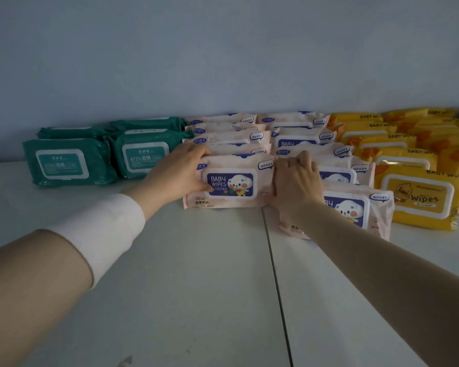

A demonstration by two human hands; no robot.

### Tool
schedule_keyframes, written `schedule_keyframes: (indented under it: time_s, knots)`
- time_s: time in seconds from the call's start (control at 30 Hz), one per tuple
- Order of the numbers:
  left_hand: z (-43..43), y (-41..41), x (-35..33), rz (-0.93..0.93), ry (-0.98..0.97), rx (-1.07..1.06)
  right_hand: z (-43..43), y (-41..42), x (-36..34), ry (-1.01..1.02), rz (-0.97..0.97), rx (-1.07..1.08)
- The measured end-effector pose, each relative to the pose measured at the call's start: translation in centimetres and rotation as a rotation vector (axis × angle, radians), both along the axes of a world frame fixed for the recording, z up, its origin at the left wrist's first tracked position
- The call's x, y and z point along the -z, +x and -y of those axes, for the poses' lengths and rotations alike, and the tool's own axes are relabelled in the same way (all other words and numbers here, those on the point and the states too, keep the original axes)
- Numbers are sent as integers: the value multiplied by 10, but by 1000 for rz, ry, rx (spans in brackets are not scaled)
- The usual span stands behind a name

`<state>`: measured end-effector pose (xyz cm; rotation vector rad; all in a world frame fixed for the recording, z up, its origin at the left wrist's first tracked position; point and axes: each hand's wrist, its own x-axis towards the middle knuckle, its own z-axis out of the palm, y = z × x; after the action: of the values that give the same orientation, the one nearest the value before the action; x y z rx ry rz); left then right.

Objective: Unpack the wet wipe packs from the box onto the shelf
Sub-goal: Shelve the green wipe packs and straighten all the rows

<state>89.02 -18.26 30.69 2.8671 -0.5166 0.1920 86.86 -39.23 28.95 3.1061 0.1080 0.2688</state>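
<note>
Hands hold one pink wipes pack (229, 181) on the shelf (196, 274): left hand (180, 168) fingers curl over its left end, right hand (296, 181) fingers pressed together at its right end.

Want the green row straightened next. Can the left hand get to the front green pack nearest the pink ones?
Probably yes. The left hand is on the pink pack right beside that green pack, and only bare shelf lies before it. It must release the pink pack first.
</note>
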Motion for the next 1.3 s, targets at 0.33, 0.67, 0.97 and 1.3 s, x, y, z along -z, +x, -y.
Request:
schedule_keyframes:
  time_s: [0.33, 0.67, 0.97, 1.3]
  knots:
    - [70, 30, -51, 92, 77, 92, 108, 27, -74, 50, -85, -6]
    - [151, 109, -28, -52, 147, -25, 151, 97, -57, -2, -98, -111]
    - [152, 139, -23, -85, 205, -39, 150, 135, -38, -64, -47, -157]
    - [150, 144, -18, -79, 288, 27, 145, 152, -30, -97, -35, -242]
